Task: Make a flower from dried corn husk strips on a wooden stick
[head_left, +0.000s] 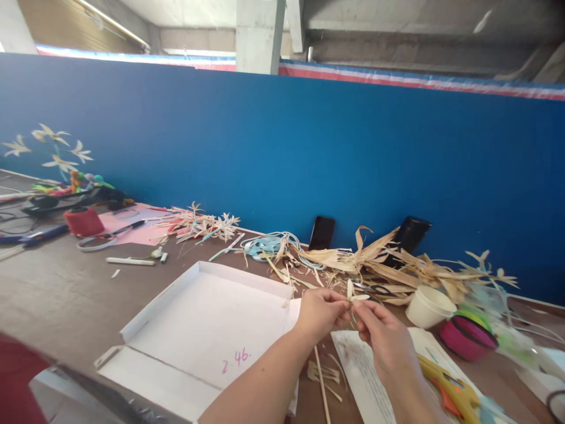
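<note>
Where the desk (pixel 66 294) carries it: tray (pixel 212 330), white, flat. Behind it, husk pile (pixel 379 265), mostly uncut, so much seems left. Flowers (pixel 207 225), finished, several, lying far left. Over the desk's front, left hand (pixel 320 312) and right hand (pixel 382 335), each grip pinched narrow on the petals (pixel 355 297): few joined, apparently early. Tray writing, pink: "2.46".
</note>
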### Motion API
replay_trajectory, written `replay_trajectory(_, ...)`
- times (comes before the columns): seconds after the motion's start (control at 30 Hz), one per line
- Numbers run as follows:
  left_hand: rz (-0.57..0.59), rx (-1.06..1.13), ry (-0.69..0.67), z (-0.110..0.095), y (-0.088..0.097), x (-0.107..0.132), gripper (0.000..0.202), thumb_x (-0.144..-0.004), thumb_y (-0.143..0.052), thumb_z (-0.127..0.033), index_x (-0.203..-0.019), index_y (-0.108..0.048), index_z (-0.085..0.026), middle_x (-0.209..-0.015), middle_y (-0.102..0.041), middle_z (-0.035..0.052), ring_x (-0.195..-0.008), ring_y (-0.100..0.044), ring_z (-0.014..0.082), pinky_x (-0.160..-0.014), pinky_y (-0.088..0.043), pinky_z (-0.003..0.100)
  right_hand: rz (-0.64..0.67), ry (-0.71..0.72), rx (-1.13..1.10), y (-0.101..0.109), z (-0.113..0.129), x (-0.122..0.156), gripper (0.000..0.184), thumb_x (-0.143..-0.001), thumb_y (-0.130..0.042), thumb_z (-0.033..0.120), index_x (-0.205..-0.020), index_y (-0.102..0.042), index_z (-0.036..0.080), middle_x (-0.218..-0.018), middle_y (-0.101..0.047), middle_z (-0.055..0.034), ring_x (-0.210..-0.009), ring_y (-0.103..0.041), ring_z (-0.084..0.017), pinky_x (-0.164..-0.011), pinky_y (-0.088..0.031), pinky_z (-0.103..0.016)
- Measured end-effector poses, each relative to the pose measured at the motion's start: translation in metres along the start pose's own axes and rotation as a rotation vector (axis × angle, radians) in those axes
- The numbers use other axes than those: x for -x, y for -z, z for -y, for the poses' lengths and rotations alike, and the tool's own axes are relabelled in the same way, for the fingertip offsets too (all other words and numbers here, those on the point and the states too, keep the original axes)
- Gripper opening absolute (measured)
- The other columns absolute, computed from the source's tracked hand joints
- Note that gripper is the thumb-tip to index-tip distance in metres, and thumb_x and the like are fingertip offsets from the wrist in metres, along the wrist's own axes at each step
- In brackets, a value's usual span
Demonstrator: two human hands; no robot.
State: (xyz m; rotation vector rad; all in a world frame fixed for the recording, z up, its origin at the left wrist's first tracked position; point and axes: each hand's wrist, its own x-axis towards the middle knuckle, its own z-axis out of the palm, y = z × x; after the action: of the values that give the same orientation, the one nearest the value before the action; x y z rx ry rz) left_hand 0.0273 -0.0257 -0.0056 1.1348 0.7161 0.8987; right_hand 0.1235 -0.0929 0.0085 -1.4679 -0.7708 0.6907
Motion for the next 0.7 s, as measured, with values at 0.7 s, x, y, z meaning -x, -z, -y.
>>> replay_trajectory(0.7,-0.083,-0.107,-0.03,-0.0047,-0.0022,0.0064,0.011,-0.064,-0.06,-0.022,-0.069,-0.066,-0.014,-0.056,-0.063,0.001,-0.05,-0.057,0.0108,-0.049,-0.047,0.02,-0.022,-0.002,-0.012,-0.0033,-0.0061,-0.0004,0.025,-0.064,-0.068,0.041,-0.071,-0.064,0.018,-0.047,-0.045,0.0045,-0.047,-0.035,-0.01,-0.042,-0.025,-0.021)
